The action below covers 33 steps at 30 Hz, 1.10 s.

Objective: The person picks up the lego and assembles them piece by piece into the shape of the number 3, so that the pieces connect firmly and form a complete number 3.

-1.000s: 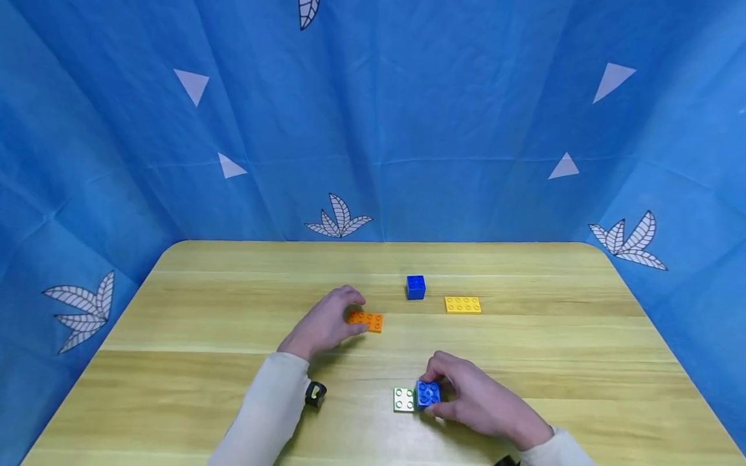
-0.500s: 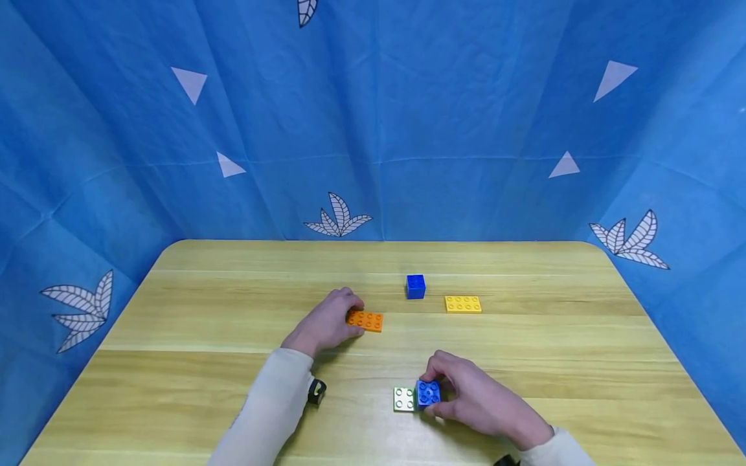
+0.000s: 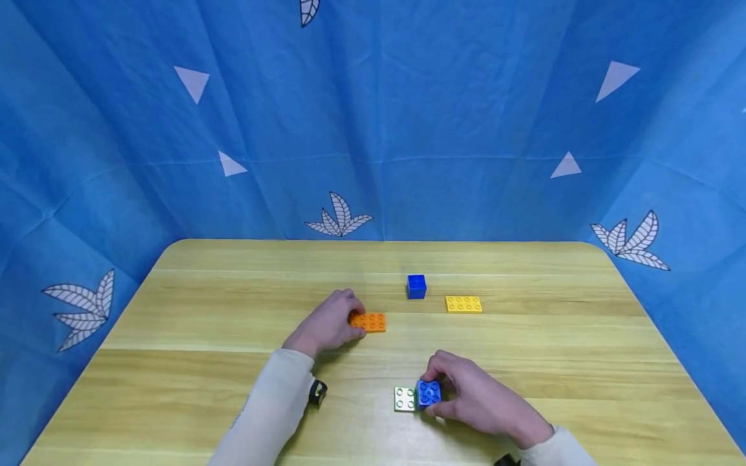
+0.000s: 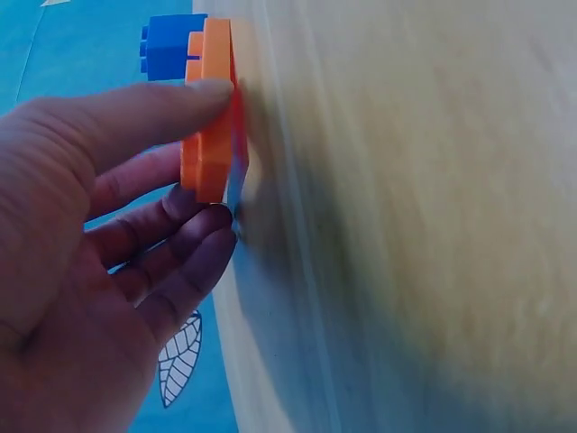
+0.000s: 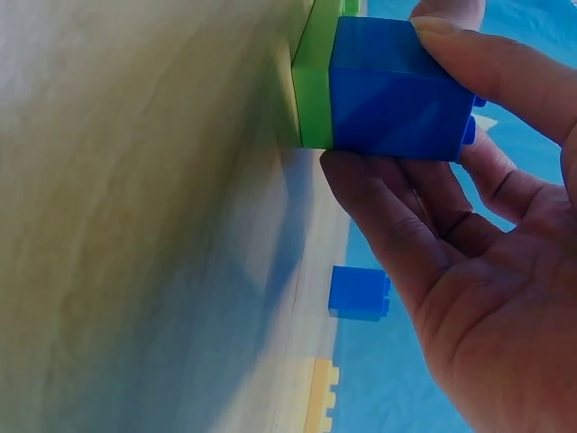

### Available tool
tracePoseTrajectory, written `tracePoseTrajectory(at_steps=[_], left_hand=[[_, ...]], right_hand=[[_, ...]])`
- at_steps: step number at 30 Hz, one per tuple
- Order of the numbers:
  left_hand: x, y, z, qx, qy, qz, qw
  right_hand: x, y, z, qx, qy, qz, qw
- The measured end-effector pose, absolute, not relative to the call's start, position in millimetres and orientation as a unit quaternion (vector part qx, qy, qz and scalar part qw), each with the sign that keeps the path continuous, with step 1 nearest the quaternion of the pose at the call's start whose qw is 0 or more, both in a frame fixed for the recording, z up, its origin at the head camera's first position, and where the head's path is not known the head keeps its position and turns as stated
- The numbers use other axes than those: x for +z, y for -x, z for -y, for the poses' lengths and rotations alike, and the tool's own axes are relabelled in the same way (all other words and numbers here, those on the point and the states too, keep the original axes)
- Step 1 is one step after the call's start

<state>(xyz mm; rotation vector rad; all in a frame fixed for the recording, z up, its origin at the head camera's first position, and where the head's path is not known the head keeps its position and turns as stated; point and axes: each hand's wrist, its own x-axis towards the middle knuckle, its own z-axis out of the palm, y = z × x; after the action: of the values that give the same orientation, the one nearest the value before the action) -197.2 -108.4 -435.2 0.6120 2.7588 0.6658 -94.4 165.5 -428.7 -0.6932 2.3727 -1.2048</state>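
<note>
Right now my left hand [image 3: 326, 323] pinches the left end of the orange plate [image 3: 370, 321], whose long axis runs left-right, just behind-left of the green plate [image 3: 403, 399]. My right hand [image 3: 472, 396] grips the blue brick [image 3: 429, 393] seated on that green plate's right half.

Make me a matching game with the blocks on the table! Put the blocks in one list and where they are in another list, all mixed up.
Blocks:
1. orange plate
2. blue block on the green plate
3. yellow plate
4. lone blue block

Places:
A. lying free, farthest right on the table
B. pinched by the left hand
C. standing alone at the back, between the two flat plates
D. gripped by the right hand

Pairs: 1-B, 2-D, 3-A, 4-C
</note>
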Motion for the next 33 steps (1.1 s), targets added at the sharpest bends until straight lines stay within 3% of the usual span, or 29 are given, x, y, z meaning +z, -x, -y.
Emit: tracePoseTrajectory(at_steps=[33], left_hand=[[-419,169,102,0.283,-0.238,-0.920,0.130]], right_hand=[[-430,94,-169,-0.391,0.263,-0.865,0.171]])
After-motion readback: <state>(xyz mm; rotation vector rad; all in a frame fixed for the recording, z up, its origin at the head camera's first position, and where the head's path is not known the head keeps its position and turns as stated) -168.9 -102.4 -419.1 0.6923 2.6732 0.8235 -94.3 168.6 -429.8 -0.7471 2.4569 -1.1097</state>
